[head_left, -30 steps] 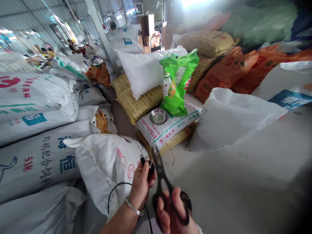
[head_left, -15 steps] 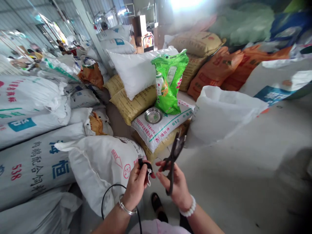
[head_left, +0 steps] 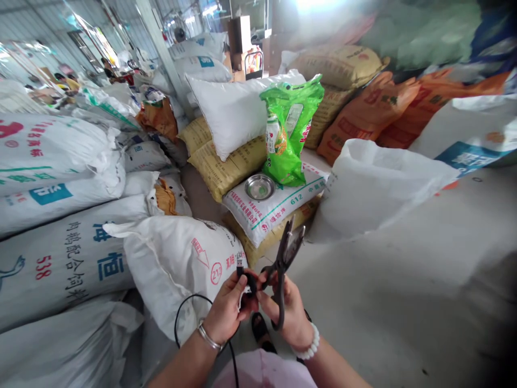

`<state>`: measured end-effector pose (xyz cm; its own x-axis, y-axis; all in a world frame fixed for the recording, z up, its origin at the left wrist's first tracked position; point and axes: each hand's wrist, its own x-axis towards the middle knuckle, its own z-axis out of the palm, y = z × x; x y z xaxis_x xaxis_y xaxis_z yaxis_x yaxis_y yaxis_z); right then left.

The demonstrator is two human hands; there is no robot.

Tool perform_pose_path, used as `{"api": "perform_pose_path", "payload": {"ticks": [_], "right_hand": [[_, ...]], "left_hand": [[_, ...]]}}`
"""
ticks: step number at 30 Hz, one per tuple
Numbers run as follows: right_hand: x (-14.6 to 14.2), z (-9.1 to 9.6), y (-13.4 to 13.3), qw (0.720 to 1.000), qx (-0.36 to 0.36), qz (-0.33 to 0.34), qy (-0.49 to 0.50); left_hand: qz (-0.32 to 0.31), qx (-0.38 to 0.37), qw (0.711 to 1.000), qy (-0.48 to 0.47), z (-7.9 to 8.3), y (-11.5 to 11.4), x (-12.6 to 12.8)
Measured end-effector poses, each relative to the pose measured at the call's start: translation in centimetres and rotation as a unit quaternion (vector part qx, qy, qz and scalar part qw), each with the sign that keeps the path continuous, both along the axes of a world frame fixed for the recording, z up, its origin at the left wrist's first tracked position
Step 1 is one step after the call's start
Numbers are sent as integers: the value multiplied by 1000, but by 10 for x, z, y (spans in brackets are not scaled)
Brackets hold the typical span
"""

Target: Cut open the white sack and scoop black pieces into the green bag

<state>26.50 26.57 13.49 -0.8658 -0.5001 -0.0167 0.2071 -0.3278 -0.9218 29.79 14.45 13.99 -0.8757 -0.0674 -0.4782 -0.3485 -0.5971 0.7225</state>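
Note:
A black USB cable (head_left: 250,283) is pinched in my left hand (head_left: 226,310), its plug pointing up past the thumb. The cable's loose part loops beside my left wrist and hangs toward my lap. Hooked on my right hand (head_left: 291,318) is a pair of dark scissors (head_left: 281,269), blades pointing up and slightly apart. My right thumb and fingertips meet the cable bundle next to my left fingers. What exactly they pinch there is hidden.
A white sack (head_left: 173,264) slumps close on the left. Ahead, a metal dish (head_left: 259,187) and a green bag (head_left: 285,151) rest on a printed sack (head_left: 278,207). To the right stands a wide-mouthed white sack (head_left: 375,188). Sacks are piled beyond.
My right hand has come left with the scissors, and its fingertips now meet the cable bundle. The white string that hung from the bundle no longer shows. The view has shifted slightly.

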Motion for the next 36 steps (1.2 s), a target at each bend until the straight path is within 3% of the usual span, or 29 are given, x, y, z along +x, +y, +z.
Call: {"api": "perform_pose_path", "payload": {"ticks": [4, 8, 10, 13, 17, 19, 21, 23, 27, 28, 30, 33, 36], "right_hand": [[6, -13, -1, 993, 80, -54, 65], [3, -33, 10, 964, 181, -114, 156], [1, -36, 16, 951, 214, -141, 171], [3, -27, 23, 932, 239, -169, 216], [8, -8, 19, 858, 304, -154, 383], [9, -7, 16, 815, 348, -160, 435], [11, -12, 14, 790, 372, -178, 454], [15, -18, 17, 788, 368, -183, 458], [27, -26, 40, 829, 329, -223, 394], [28, -28, 51, 826, 340, -240, 380], [27, -33, 75, 791, 392, -263, 390], [22, -45, 107, 737, 451, -280, 418], [28, -56, 123, 757, 444, -302, 373]], "left_hand": [[-12, 11, 1000, -5, -3, -3, 8], [-45, 22, 999, 22, -1, -11, 12], [-50, -19, 998, 33, 0, -11, 11], [-34, -117, 993, 9, 3, -6, 7], [-59, -224, 973, -17, 5, 6, 5], [-72, -264, 962, 5, 6, 7, 7], [-69, -286, 955, 36, 6, 7, 10], [-66, -286, 955, 46, 2, 6, 11], [-57, -265, 963, 11, -13, 4, 11], [-51, -262, 964, 0, -17, 2, 12], [-37, -260, 965, -17, -18, -8, 15], [-3, -264, 964, -35, 2, -41, 30], [81, -307, 948, -37, 52, -86, 58]]}}
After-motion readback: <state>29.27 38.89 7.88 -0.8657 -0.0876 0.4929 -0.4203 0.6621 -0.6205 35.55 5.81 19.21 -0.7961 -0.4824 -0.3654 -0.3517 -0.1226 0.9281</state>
